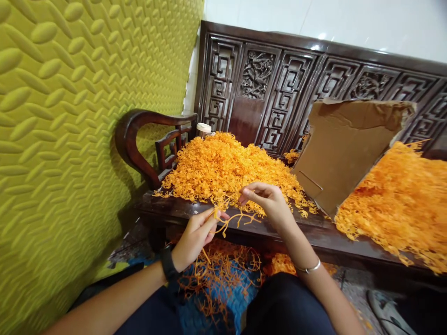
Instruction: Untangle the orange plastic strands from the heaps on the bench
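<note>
My left hand [195,235], with a black watch on the wrist, pinches a branched orange plastic strand [232,218] in front of the dark wooden bench [244,228]. My right hand [267,202], a thin bangle on its wrist, has its fingers pinched together over the edge of a big heap of small orange plastic pieces [226,170] on the bench seat. What the right fingers hold is too small to make out. The two hands are a short way apart, with the strand between them.
A torn brown cardboard sheet [344,149] leans on the bench back. A second orange heap [398,200] lies to its right. Stripped orange strands [220,274] litter a blue mat by my knees. A small capped jar [203,129] stands by the armrest. A yellow textured wall [70,116] fills the left.
</note>
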Demonstrator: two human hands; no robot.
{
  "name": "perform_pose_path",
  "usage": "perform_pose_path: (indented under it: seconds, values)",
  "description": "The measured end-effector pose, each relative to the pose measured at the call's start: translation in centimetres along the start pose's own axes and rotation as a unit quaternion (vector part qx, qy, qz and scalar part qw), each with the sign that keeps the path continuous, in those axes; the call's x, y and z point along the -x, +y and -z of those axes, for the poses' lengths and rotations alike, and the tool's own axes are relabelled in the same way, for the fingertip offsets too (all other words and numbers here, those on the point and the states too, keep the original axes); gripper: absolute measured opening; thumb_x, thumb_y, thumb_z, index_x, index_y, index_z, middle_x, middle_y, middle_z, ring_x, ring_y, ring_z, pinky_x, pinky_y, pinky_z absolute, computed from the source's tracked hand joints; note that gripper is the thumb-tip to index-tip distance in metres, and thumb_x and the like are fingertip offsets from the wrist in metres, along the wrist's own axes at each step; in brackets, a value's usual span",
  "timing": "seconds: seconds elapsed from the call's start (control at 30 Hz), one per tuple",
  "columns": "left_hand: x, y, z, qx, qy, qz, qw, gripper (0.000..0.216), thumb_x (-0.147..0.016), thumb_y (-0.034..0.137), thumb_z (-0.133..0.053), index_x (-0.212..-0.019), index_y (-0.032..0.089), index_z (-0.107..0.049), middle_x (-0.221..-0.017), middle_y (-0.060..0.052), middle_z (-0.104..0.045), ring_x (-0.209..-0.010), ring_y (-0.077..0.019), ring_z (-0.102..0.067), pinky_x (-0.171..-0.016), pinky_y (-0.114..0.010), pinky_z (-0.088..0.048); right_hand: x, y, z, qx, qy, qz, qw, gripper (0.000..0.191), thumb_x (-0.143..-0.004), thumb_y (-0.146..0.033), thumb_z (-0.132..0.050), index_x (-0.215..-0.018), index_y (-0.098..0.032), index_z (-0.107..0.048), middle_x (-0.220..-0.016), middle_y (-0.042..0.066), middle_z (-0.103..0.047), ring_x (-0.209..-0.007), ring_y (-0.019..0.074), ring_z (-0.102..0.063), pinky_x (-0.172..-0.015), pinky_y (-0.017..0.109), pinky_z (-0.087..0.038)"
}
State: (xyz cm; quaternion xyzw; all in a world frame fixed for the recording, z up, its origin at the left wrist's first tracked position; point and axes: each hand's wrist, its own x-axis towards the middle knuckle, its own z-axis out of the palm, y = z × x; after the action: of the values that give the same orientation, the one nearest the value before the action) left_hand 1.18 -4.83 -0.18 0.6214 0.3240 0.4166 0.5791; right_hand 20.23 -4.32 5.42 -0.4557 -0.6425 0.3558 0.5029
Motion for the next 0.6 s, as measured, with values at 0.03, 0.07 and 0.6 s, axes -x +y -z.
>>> perform_pose_path:
  seconds: [0.03,0.07,0.6]
  values:
    - [0.0,0.0,0.0,-0.001,-0.005,-0.001,1.0,0.042,-0.086,0.045,-0.043,-0.096,0.009,-0.061,-0.047,0.01,-0.024,-0.039,-0.0044,-0.02,-0.041,-0.021,-0.015,0.0,0.1,0.3,-0.009,0.011,0.006,1.0,0.016,-0.074,-0.032,-0.064,-0.071,-0.016,-0.065,-0.064,0.002,-0.067,-0.058,0.0128,-0.063,-0.062,0.027,-0.05]
    - [0.0,0.1,0.0,-0.003,-0.01,-0.001,1.0,0.041,-0.086,0.045,-0.043,-0.096,0.009,-0.061,-0.046,0.01,-0.024,-0.039,-0.0044,-0.02,-0.041,-0.021,-0.015,0.1,0.3,0.7,-0.015,0.021,0.011,1.0,0.015,-0.075,-0.031,-0.064,-0.072,-0.016,-0.066,-0.063,0.002,-0.067,-0.058,0.013,-0.063,-0.061,0.028,-0.05]
    - [0.2,0.1,-1.6,0.035,-0.024,-0.007,0.999,0.043,-0.083,0.051,-0.044,-0.081,0.012,-0.061,-0.044,0.01,-0.022,-0.04,-0.0055,-0.017,-0.042,-0.022,-0.013,-1.5,2.4,6.6,0.055,0.469,0.152,0.868,0.017,-0.071,-0.031,-0.062,-0.064,-0.015,-0.065,-0.061,0.001,-0.062,-0.046,0.0098,-0.051,-0.045,0.024,-0.04]
